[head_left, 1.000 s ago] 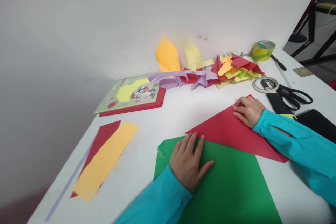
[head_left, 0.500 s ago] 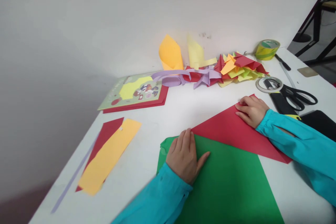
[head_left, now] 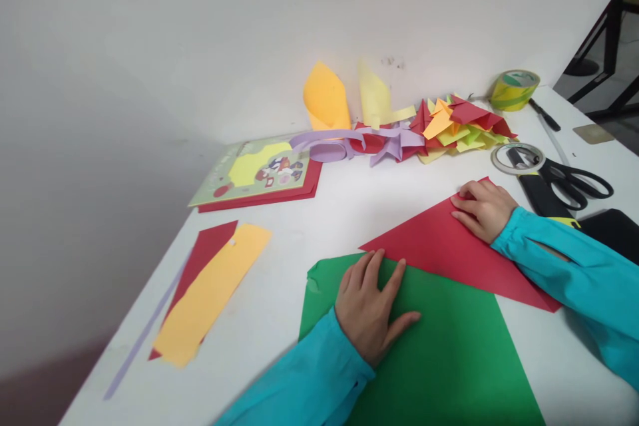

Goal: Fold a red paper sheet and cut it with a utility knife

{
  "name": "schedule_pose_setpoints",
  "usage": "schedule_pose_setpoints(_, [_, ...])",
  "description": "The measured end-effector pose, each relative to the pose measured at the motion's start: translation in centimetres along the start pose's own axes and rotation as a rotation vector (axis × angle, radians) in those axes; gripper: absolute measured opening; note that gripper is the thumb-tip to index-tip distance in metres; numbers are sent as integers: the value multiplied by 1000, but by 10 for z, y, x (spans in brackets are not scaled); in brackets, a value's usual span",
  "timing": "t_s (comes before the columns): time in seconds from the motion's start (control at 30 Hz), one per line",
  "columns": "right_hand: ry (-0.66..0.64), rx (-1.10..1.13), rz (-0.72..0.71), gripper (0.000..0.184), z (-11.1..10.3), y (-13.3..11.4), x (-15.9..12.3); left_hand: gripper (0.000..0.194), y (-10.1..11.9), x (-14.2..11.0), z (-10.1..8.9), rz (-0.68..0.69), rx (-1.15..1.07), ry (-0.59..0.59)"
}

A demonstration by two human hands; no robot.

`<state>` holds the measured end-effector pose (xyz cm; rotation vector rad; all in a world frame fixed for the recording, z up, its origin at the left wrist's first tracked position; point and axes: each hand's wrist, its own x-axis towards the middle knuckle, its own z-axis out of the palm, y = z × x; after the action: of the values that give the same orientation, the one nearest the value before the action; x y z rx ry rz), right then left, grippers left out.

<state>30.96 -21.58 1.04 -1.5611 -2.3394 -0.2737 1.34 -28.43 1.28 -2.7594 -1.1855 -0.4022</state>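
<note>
Left hand (head_left: 368,309) spreads its fingers on the green sheet (head_left: 449,349); right hand (head_left: 485,212) curls over red paper (head_left: 442,245). I cannot tell its grip.

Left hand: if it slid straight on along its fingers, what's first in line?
The red paper. The left hand lies over the green sheet with its fingertips at the red paper's near edge; whether they're touching it yet is hard to tell.
</note>
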Motion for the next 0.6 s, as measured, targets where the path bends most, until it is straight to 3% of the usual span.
schedule_pose_setpoints(0.43, [-4, 6, -15, 35, -3, 1, -1, 44, -5, 8, -16, 5, 144, 61])
schedule_pose_setpoints(0.6, [-3, 4, -16, 35, -3, 0, -1, 47, -11, 8, -13, 2, 221, 81])
